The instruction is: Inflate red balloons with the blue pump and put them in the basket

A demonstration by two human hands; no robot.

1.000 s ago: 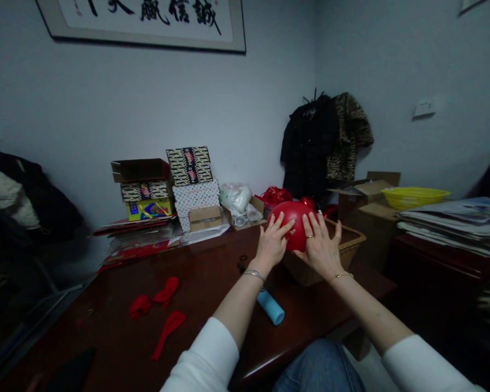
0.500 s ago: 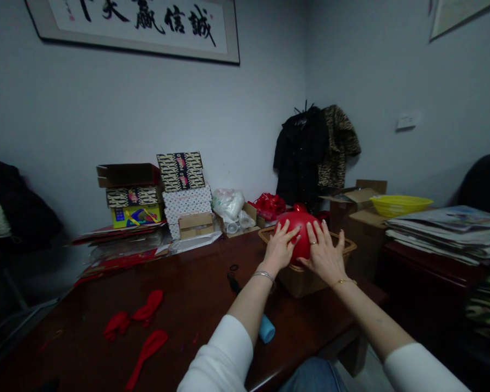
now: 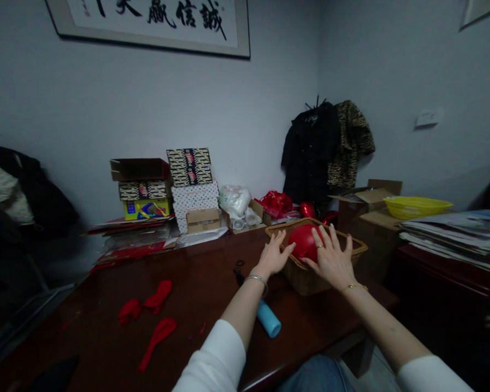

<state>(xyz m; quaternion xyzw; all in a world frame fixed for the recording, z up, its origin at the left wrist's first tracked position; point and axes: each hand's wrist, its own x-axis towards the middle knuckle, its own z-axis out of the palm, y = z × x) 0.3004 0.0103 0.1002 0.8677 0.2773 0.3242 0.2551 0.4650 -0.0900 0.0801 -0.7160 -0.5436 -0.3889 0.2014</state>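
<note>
A round red balloon (image 3: 304,242) sits down inside a brown wicker basket (image 3: 306,283) at the right end of the table. My left hand (image 3: 273,256) is over the basket's left rim with its fingers spread, just beside the balloon. Over the balloon's right side lies my right hand (image 3: 330,257), fingers stretched apart; whether the fingertips still touch it I cannot tell. Several uninflated red balloons (image 3: 158,343) lie on the left part of the table. Near my left forearm is a light blue cylinder (image 3: 269,320), partly hidden by my wrist.
Stacked boxes (image 3: 194,201), a plastic bag (image 3: 234,201) and red shiny material (image 3: 276,204) line the wall side of the dark wooden table (image 3: 212,277). A yellow basin (image 3: 416,207) rests on a carton right of the basket, beside piled papers (image 3: 453,239).
The red balloon has gone lower into the basket. My left hand has come away from it to the left, and my right hand has loosened. The view has shifted slightly left.
</note>
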